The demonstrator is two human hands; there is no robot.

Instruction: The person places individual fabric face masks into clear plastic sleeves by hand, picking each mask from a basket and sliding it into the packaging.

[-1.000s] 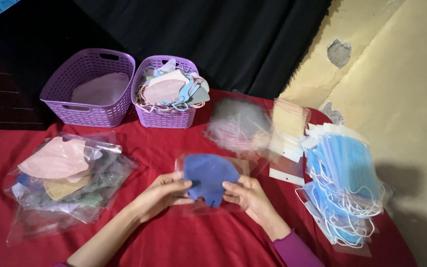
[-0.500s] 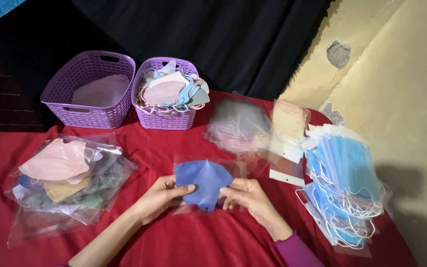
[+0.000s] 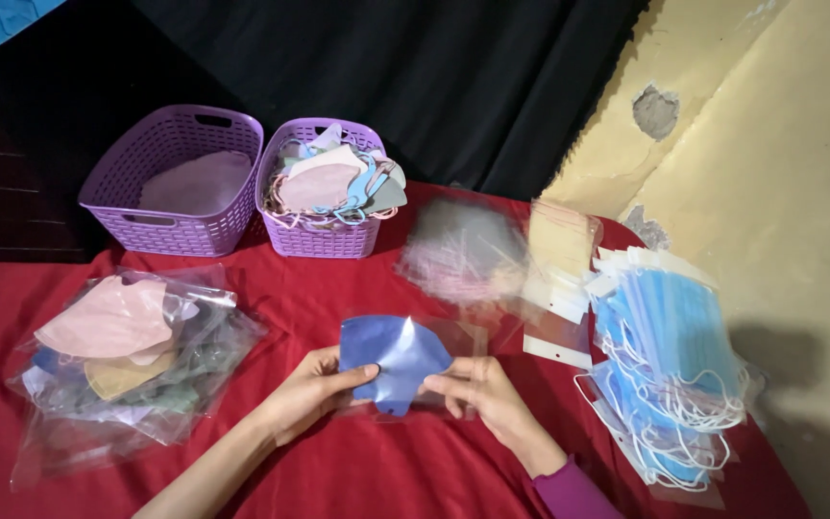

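Red cloth [image 3: 357, 471] covers the table, black curtain behind. Far left: bagged masks [image 3: 122, 351], pink on top, crinkly plastic. Two purple lattice baskets [image 3: 180, 178] behind. Centre: left hand [image 3: 311, 389] and right hand [image 3: 482, 389] both pinch a clear sleeve [image 3: 453, 346] holding a blue mask [image 3: 391, 356]. Right: stack of pleated blue masks [image 3: 670, 356], cracked yellow wall.

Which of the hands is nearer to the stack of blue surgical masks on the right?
Right. The right hand pinches the clear bag holding the blue mask, on the side toward the surgical mask stack. The left hand grips the bag's far side, farther from it.
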